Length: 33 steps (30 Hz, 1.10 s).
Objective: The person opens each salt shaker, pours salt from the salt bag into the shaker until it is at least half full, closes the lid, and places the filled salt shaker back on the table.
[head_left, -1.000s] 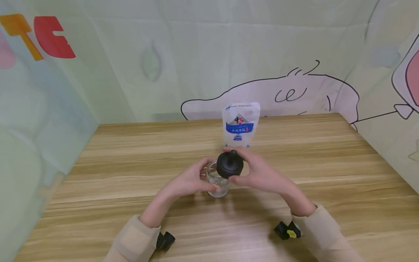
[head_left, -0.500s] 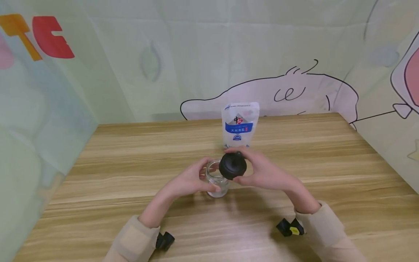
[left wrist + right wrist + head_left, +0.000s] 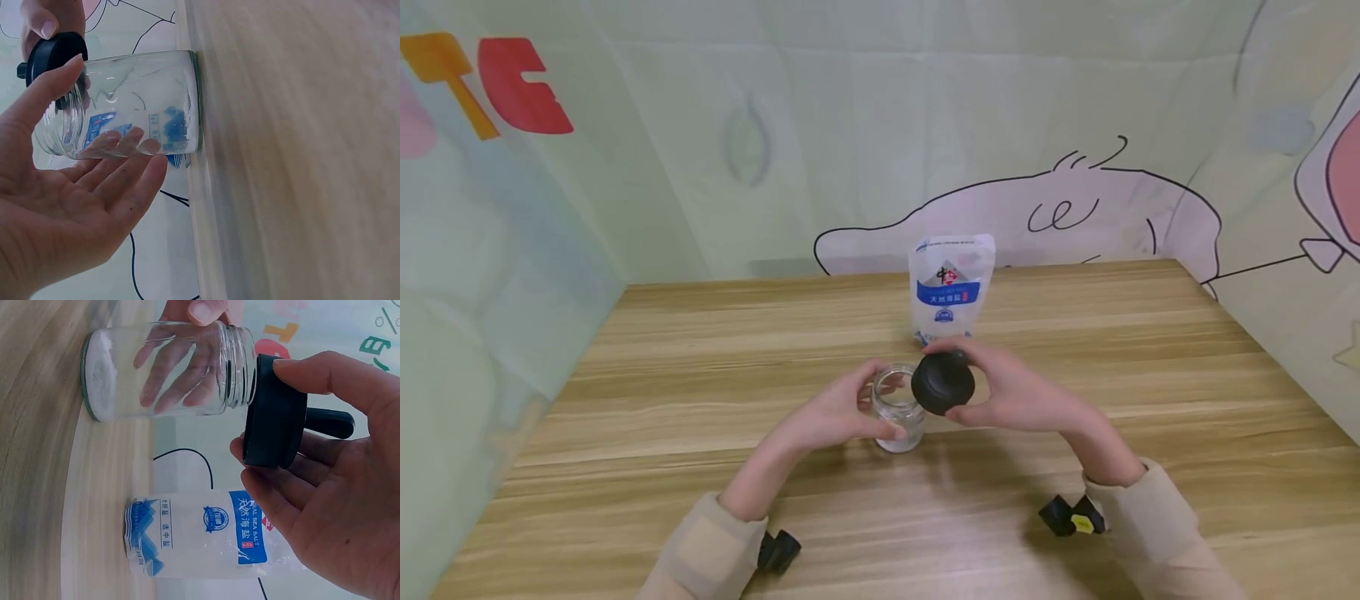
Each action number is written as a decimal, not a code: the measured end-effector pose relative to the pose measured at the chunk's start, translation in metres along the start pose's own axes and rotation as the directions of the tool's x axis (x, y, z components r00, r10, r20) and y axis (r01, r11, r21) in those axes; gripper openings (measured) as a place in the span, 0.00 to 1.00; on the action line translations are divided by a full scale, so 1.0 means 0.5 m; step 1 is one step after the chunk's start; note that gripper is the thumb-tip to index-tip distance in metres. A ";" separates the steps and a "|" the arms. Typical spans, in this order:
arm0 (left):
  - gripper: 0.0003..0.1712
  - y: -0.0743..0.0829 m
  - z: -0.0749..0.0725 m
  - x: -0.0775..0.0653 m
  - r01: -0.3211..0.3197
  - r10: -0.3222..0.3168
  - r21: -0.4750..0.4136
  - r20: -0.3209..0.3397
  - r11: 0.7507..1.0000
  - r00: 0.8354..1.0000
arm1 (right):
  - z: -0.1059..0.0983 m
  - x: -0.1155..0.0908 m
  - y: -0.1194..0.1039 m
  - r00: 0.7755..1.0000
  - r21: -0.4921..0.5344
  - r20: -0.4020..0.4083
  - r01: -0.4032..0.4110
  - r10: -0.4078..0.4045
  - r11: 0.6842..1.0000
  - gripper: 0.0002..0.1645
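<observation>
A clear glass jar (image 3: pixel 912 423) stands upright on the wooden table, with a thin layer of white grains (image 3: pixel 100 375) at its bottom. My left hand (image 3: pixel 835 412) grips the jar from the left, thumb in front and fingers behind the glass. Between the thumb and fingers of my right hand (image 3: pixel 1018 396) is a black lid (image 3: pixel 942 383) with a small knob (image 3: pixel 330 423). The lid is tilted beside the open mouth of the jar, its edge close to the rim; the head view cannot settle whether they touch.
Behind the jar, a white and blue sea salt pouch (image 3: pixel 951 292) stands upright on the table (image 3: pixel 737 333). A printed cloth backdrop (image 3: pixel 775 150) rises along the back and both sides. Black wrist devices (image 3: pixel 1071 515) hang below the sleeves.
My right hand has drifted right with the lid, uncovering more of the jar's mouth. The lid has tipped so its knob points away to the back. My left hand and the jar stay put.
</observation>
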State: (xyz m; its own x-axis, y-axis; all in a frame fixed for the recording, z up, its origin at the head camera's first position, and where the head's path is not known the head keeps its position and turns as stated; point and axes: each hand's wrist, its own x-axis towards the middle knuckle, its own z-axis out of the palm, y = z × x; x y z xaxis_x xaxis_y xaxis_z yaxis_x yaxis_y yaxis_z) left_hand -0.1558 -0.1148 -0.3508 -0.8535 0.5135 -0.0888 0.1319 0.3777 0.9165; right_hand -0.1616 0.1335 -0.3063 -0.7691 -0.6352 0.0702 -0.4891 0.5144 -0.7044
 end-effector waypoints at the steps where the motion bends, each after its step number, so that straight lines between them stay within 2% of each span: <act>1: 0.39 0.000 0.000 0.000 0.001 -0.001 -0.003 0.000 1.000 1.000 | -0.001 0.000 0.001 1.000 -0.003 0.003 -0.001 0.001 1.000 0.42; 12: 0.39 0.006 0.001 0.000 0.011 -0.011 -0.008 -0.005 1.000 1.000 | -0.018 -0.003 0.015 0.999 -0.011 0.020 0.035 -0.035 0.999 0.42; 33: 0.40 0.002 -0.001 -0.001 0.030 -0.030 -0.016 0.003 0.999 1.000 | -0.026 -0.007 0.034 1.000 -0.052 0.015 -0.023 0.023 0.998 0.41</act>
State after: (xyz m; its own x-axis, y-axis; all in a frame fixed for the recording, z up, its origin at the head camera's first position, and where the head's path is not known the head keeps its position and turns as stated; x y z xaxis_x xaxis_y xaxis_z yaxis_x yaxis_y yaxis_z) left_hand -0.1555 -0.1152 -0.3499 -0.8556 0.5041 -0.1176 0.0981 0.3810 0.9193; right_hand -0.1725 0.1523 -0.3093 -0.7740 -0.6317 0.0430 -0.4922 0.5576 -0.6684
